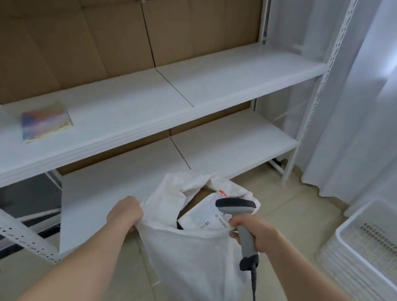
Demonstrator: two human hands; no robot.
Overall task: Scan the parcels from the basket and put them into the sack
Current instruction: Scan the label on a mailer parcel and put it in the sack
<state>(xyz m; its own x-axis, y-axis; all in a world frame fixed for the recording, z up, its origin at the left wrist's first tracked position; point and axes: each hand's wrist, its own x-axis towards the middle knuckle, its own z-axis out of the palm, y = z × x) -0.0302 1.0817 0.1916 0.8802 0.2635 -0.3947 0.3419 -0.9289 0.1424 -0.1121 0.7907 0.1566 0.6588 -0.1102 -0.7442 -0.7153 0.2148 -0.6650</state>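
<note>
Left hand grips sack rim, holding mouth open; right hand grasps scanner above. Labelled parcel lies inside sack. Basket at right shows no parcels: likely near finish.

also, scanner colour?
Grey handle with a darker, near-black head; the scanner shows best in the head view, gripped by the right hand.

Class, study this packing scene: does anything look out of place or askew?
The shiny iridescent flat packet lies on the white shelf board, away from the white woven sack and white plastic basket; possibly a stray.
</note>
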